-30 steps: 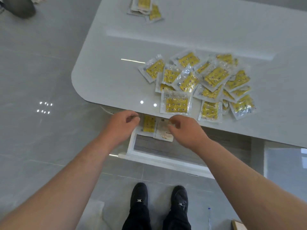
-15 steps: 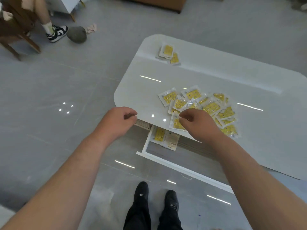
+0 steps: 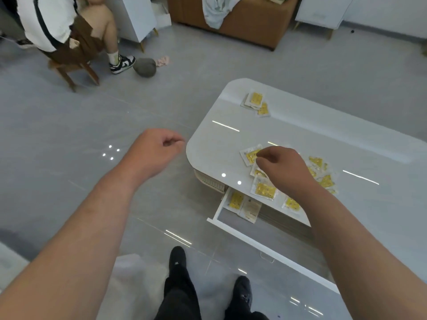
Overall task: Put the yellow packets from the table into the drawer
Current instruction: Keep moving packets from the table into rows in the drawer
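Observation:
Several yellow packets [image 3: 265, 189] lie in a loose pile near the front left corner of the white table [image 3: 360, 211]. My right hand [image 3: 283, 168] hovers over that pile with curled fingers. Its thumb and forefinger meet at the edge of the leftmost packet [image 3: 249, 155]; a firm pinch does not show. My left hand [image 3: 159, 148] hangs loosely curled over the floor, left of the table corner, holding nothing. Under the table edge the drawer [image 3: 265, 248] stands open, with a yellow packet [image 3: 236, 200] and a face-down packet [image 3: 251, 209] inside. A small second pile [image 3: 256, 102] lies at the far corner.
A person sits on a wooden chair [image 3: 69, 70] at the far left, with a grey bundle [image 3: 145, 66] on the floor beside their shoe. A brown cabinet [image 3: 249, 24] and white cabinets stand at the back. My shoes [image 3: 178, 257] stand before the drawer.
Both hands rose from the drawer. My right hand moved onto the table's pile, my left hand swung left off the table edge. The view tilted up, showing more of the room.

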The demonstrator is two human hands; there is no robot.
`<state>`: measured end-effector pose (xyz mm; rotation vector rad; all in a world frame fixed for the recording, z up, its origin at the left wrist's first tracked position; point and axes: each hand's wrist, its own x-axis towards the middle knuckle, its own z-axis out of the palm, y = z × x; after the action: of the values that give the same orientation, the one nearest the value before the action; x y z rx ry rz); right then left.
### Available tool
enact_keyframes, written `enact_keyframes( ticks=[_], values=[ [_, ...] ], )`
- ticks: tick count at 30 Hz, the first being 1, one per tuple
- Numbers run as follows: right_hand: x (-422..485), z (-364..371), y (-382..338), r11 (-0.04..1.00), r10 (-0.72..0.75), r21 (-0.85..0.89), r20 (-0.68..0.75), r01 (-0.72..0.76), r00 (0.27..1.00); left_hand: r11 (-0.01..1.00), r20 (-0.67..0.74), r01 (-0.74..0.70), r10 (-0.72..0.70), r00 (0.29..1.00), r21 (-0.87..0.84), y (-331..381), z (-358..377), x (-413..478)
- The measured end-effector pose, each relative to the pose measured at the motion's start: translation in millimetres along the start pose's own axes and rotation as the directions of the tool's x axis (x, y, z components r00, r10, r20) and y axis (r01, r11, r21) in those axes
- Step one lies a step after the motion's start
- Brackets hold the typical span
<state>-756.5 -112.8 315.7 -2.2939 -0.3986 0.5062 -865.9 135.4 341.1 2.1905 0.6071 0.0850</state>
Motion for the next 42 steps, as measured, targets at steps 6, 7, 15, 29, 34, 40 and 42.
enact_keyframes(
  ticks=[6, 7, 15, 29, 34, 40, 42],
  values=[
    [33.1, 31.5, -49.6, 0.998, 0.043, 0.046, -0.044, -0.041, 0.998, 0.999, -0.011, -0.030, 0.030, 0.999, 0.012, -31.6, -55.6, 54.0],
    [38.5, 37.5, -58.2, 0.997, 0.062, 0.056, -0.059, -0.059, 0.996, 0.999, 0.006, -0.032, 0.032, 0.999, 0.015, -35.4, -65.1, 64.2],
    [81.8, 71.2, -116.6, 0.988, 0.143, 0.078, -0.182, -0.131, 0.973, 0.992, 0.084, -0.124, 0.120, 0.989, 0.040, -48.6, -131.6, 153.6],
    [244.1, 80.9, -175.3, 0.976, 0.188, 0.153, -0.258, -0.152, 0.948, 0.965, 0.249, -0.250, 0.223, 0.942, 0.080, -42.5, -155.6, 342.7],
    [316.1, 80.5, -184.8, 0.958, 0.272, 0.172, -0.282, -0.231, 0.920, 0.949, 0.316, -0.300, 0.256, 0.914, 0.101, -33.6, -161.4, 425.5],
    [366.6, 69.5, -205.6, 0.923, 0.377, 0.206, -0.335, -0.324, 0.863, 0.932, 0.383, -0.356, 0.304, 0.872, 0.071, -17.7, -176.7, 510.6],
    [382.3, 66.2, -210.5, 0.911, 0.410, 0.212, -0.359, -0.354, 0.839, 0.924, 0.425, -0.378, 0.319, 0.847, 0.060, -12.5, -178.2, 539.8]
  ],
)
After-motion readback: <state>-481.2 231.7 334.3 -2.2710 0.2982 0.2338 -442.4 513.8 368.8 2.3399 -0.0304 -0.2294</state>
